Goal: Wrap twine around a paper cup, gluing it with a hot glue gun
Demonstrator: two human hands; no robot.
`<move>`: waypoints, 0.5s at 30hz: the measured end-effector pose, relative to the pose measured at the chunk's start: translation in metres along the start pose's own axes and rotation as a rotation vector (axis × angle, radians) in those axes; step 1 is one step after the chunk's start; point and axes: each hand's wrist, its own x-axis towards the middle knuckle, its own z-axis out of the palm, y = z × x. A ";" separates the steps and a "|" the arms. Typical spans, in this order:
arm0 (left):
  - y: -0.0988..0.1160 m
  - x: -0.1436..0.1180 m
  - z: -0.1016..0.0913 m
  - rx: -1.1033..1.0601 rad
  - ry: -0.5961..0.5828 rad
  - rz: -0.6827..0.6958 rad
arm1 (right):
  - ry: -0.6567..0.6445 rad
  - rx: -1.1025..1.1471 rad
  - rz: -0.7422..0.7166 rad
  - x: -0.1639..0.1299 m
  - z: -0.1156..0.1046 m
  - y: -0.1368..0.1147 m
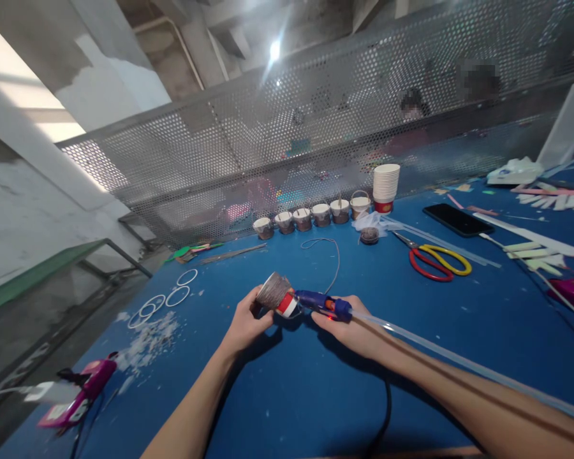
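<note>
My left hand [249, 319] is closed around a small paper cup [275, 291], which lies tilted on its side above the table. Grey-brown cord is wound round most of the cup, and a red and white band shows bare near its base. In my right hand [349, 325] is a blue glue gun [318, 301], with its nozzle at the cup's bare band. A long clear glue stick [440, 347] runs out of the gun's back, over my right forearm. From near the cup, a loose strand of cord [338, 261] trails across the table toward the back.
Several cord-wrapped cups [321, 215] line the back beside stacked paper cups [386, 185]. Scissors [435, 258], a cord ball [368, 236] and a phone [456, 220] lie at right. White rings [178, 296], scraps and a pink power strip [83, 392] are at left. Behind stands a perforated metal screen [249, 153].
</note>
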 end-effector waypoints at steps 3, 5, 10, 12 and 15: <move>-0.002 0.000 -0.001 0.010 -0.019 0.013 | -0.006 0.005 -0.022 -0.001 0.000 -0.002; -0.004 0.000 -0.002 0.033 -0.020 0.015 | -0.021 0.019 0.016 -0.001 -0.002 -0.004; -0.003 -0.001 -0.004 0.082 -0.034 0.076 | -0.069 0.049 0.103 -0.001 -0.008 -0.011; -0.002 -0.001 -0.005 0.101 -0.051 0.108 | -0.071 0.048 0.099 -0.002 -0.008 -0.012; 0.001 -0.001 -0.006 0.135 -0.059 0.134 | -0.080 0.072 0.083 -0.001 -0.009 -0.011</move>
